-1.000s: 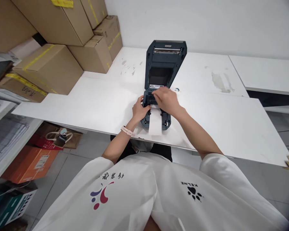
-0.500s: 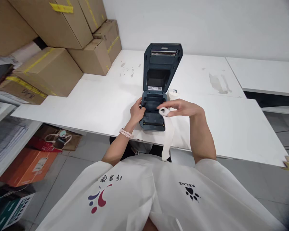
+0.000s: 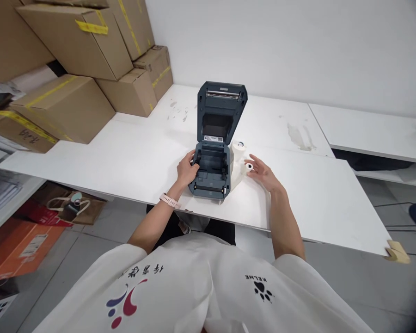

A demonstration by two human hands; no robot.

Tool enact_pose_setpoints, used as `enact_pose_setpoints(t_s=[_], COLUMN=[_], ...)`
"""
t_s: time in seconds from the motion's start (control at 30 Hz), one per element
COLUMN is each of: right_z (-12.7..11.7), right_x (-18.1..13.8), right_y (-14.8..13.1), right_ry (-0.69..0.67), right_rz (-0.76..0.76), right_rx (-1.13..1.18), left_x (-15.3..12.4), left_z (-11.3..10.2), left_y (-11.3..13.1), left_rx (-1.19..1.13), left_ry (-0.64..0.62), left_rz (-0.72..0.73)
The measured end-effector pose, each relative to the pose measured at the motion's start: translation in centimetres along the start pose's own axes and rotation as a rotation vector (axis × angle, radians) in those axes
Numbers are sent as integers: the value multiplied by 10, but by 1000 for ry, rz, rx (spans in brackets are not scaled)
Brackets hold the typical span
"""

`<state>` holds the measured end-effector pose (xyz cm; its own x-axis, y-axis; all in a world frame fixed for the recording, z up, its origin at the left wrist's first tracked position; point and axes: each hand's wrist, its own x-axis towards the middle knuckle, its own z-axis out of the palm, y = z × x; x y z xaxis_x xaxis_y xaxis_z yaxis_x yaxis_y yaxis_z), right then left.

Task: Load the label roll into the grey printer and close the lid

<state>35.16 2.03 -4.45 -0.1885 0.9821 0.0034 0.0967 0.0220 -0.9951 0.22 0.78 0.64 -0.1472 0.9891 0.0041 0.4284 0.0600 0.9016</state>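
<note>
A dark label printer (image 3: 212, 178) stands on the white table with its lid (image 3: 219, 113) tilted up and its roll bay bare. My left hand (image 3: 187, 169) grips the printer's left side, thumb over the rim and fingers along the outside. Right of the printer, a small paper roll (image 3: 248, 167) is at the table, its loose paper strip trailing toward the printer. Around that roll my right hand (image 3: 262, 174) is open, fingers spread, thumb and fingertips close by; whether they still touch it is hard to tell. A larger white roll (image 3: 239, 146) stands behind, partly hidden by the printer.
Cardboard boxes (image 3: 74, 108) with yellow tape are stacked at the table's back left. A white wall (image 3: 280, 51) rises behind. Below the table on the left are an orange box (image 3: 27, 247) and a bag (image 3: 72, 208). Tan padding (image 3: 397, 252) covers the table's right front corner.
My right hand has carried the small roll from over the printer to the right and lowered it, and its fingers have spread. My left hand keeps its grip. The view has shifted slightly.
</note>
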Motion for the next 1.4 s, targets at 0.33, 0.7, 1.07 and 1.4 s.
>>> enact_pose_setpoints(t_s=[0.33,0.7,1.07,1.4], right_z=[5,28,155,131], right_x=[94,73,70,84], right_y=[-38,-95,-180,-156], right_ry=[-87,-129,-563,-538], right_rz=[89,-104,-202,-163], right_rx=[-188,-57,-1422,-1115], left_x=[7,9,-1,-3], left_z=[5,5,2,0], left_y=[-12,-9,1,-1], left_rx=[-40,7,12,-58], left_ry=[18,34,33,9], left_rz=[-9,-28,-15,-19])
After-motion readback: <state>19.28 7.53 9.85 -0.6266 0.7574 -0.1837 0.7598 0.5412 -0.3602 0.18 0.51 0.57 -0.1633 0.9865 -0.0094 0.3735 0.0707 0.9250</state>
